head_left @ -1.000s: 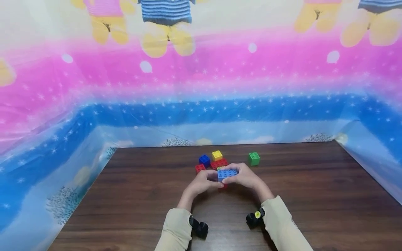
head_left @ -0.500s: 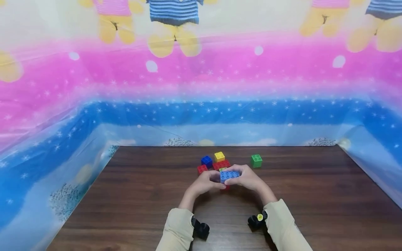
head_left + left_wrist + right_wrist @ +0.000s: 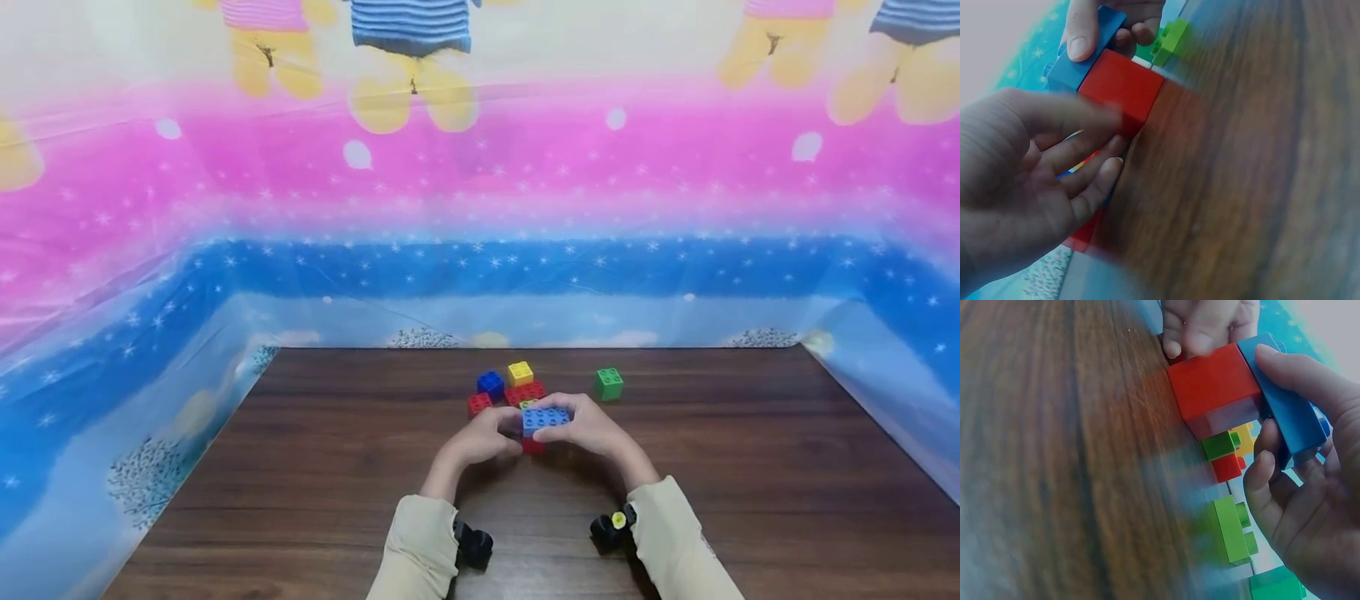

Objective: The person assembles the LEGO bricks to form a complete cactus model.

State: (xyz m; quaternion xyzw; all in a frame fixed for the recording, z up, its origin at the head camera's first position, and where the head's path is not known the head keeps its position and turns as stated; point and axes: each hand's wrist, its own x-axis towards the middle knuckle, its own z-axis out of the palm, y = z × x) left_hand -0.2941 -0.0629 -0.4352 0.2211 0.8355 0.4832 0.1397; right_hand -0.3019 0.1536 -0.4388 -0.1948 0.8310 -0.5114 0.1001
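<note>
My right hand (image 3: 588, 427) pinches a blue brick (image 3: 545, 418), thumb on its near side and fingers behind. The blue brick lies across the top of a red brick (image 3: 1216, 384) that stands on the table; its right end juts out past the red one. Whether the two are pressed fully together cannot be told. At the red brick's left end is my left hand (image 3: 480, 437), fingers loosely bent. Its blurred thumb (image 3: 1094, 117) is at the red brick's edge, not clasped over its face. A light green brick (image 3: 1233, 531) stands behind, partly hidden.
Behind the hands on the brown wooden table (image 3: 337, 467) lie a dark blue brick (image 3: 491, 384), a yellow brick (image 3: 520, 372), a small red brick (image 3: 480, 404) and a longer red brick (image 3: 525, 392). A green brick (image 3: 609, 384) stands apart to the right. A patterned cloth (image 3: 465, 267) surrounds the table.
My left thumb has slid left off the front of the red brick, so more of that brick shows. The right hand keeps its hold on the blue brick. The view has shifted slightly.
</note>
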